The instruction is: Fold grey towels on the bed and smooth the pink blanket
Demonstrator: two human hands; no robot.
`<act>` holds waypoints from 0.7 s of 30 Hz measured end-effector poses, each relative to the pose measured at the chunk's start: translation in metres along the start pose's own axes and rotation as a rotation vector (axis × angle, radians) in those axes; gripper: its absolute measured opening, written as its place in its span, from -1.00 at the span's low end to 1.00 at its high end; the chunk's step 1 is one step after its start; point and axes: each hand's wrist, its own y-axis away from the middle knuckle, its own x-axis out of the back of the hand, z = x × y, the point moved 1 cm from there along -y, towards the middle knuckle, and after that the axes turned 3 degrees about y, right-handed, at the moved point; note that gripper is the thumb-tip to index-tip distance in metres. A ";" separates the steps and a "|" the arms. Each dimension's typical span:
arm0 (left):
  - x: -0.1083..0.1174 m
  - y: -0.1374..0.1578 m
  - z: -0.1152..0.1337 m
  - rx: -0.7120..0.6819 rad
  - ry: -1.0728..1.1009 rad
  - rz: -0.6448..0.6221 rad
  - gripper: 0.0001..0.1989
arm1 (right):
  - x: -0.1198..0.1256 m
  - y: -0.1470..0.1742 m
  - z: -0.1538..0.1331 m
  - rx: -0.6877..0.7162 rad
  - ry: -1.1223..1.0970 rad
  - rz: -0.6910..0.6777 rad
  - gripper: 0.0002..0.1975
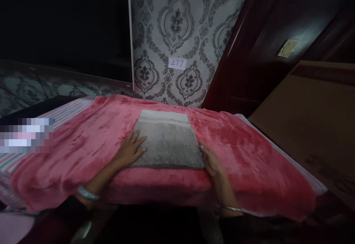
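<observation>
A folded grey towel (169, 144) with a paler band along its far end lies flat on a pink plush blanket (91, 144). My left hand (131, 149) rests on the towel's left edge, fingers spread and palm down. At the right edge, my right hand (211, 159) touches the towel's side with its fingers extended along it. Part of that hand's underside is hidden from view. A bracelet circles each wrist.
The blanket covers a table with a striped cloth (69, 109) beneath. A large cardboard box (307, 125) stands on the right. Behind are a dark television screen (66, 25), patterned wallpaper and a paper label (177, 63) reading 277. A blurred patch is at far left.
</observation>
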 end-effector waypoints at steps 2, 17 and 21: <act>-0.003 0.001 -0.005 0.032 0.052 0.064 -0.36 | 0.000 0.004 0.001 0.003 0.089 0.027 -0.39; -0.004 0.005 -0.017 0.175 0.253 0.202 -0.43 | -0.038 0.047 -0.014 -0.120 -0.485 0.043 -0.32; -0.003 0.006 -0.016 0.153 0.322 0.247 -0.44 | -0.060 0.062 -0.031 -0.205 -0.807 0.064 -0.47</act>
